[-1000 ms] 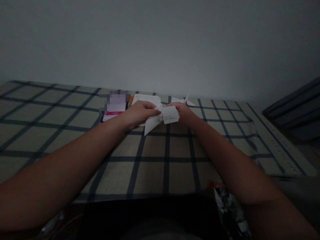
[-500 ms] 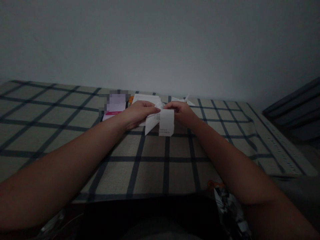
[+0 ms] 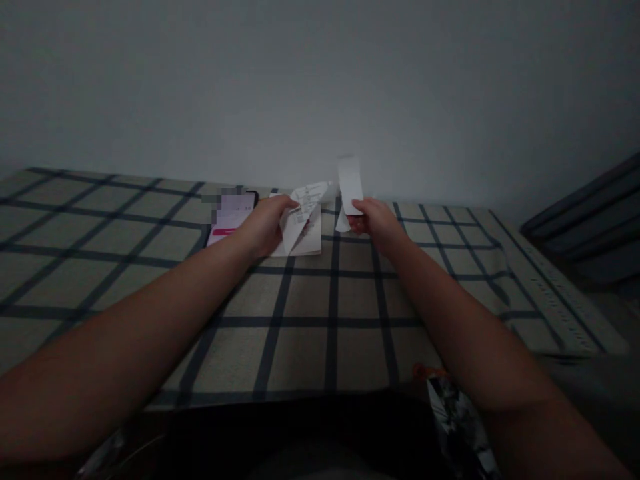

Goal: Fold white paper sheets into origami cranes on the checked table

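Note:
My left hand (image 3: 273, 223) pinches a folded piece of white printed paper (image 3: 309, 200) between thumb and fingers. Under it a flat white sheet (image 3: 313, 240) lies on the checked cloth. A little to the right, my right hand (image 3: 373, 217) grips a narrow strip of white paper (image 3: 350, 183) that stands upright from the fingers, its upper end blurred. Another white paper end hangs below those fingers. A gap separates the papers in the two hands. Left of my left hand lies a phone (image 3: 233, 217) with a lit screen, partly pixelated.
A cream cloth with dark blue checks (image 3: 300, 353) covers the table up to a plain wall (image 3: 320, 87). Dark striped fabric (image 3: 590, 227) is at the far right. By the near edge are an orange item (image 3: 425, 371) and a black-and-white patterned thing (image 3: 460, 427).
My hands were together on one bunch of folded paper. Now they are apart, each with paper; the right hand's strip points up instead of hanging down.

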`<control>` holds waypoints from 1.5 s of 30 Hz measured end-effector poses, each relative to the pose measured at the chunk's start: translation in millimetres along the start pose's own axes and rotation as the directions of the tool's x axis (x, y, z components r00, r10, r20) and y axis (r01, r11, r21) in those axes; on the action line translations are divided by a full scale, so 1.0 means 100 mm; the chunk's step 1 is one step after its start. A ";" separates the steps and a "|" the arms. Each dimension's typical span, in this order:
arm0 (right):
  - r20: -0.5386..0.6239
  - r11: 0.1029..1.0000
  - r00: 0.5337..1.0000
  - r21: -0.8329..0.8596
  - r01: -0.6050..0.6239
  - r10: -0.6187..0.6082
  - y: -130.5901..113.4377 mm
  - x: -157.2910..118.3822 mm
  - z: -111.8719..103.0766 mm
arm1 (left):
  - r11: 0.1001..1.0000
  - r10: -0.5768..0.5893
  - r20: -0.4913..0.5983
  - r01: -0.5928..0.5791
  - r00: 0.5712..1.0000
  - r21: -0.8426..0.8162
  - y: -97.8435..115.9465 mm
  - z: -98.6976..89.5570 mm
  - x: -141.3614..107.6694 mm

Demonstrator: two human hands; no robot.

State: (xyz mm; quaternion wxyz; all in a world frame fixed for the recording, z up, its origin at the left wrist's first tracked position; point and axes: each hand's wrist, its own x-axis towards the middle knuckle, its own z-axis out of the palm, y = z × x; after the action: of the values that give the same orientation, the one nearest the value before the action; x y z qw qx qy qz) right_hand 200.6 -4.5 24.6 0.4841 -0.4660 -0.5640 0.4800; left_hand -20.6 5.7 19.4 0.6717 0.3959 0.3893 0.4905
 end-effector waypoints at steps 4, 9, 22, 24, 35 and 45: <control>-0.073 0.991 0.996 -0.124 -0.057 0.048 -0.07 0.02 -0.07 | 0.992 -0.059 -0.012 0.057 0.998 -0.116 0.06 0.02 -0.03; -0.065 0.673 0.995 -0.733 -0.101 0.079 -0.08 0.01 -0.12 | 0.996 0.001 0.002 -0.001 1.000 -0.092 0.06 0.02 -0.04; -0.024 0.451 0.987 -0.888 -0.094 0.160 0.07 0.10 -0.20 | 0.986 0.146 -0.131 -0.133 0.981 0.099 -0.09 0.03 0.01; -0.015 0.430 0.987 -0.899 -0.084 0.160 0.07 0.10 -0.21 | 0.981 0.154 -0.138 -0.135 0.978 0.137 -0.11 0.00 0.03; 0.034 0.378 0.998 -0.926 0.014 0.047 0.07 0.06 -0.13 | 0.977 0.177 -0.150 -0.155 0.973 0.148 -0.13 -0.01 0.03; -0.113 0.464 0.992 -0.883 -0.076 -0.054 0.02 0.03 -0.13 | 0.960 0.248 -0.173 -0.218 0.953 0.175 -0.13 0.00 0.00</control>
State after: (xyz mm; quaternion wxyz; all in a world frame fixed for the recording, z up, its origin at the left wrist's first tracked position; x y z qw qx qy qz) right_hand 213.7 -0.4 24.1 0.2040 -0.6819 -0.6964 0.0917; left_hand -15.7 2.6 7.3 0.5354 0.4404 0.4398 0.5710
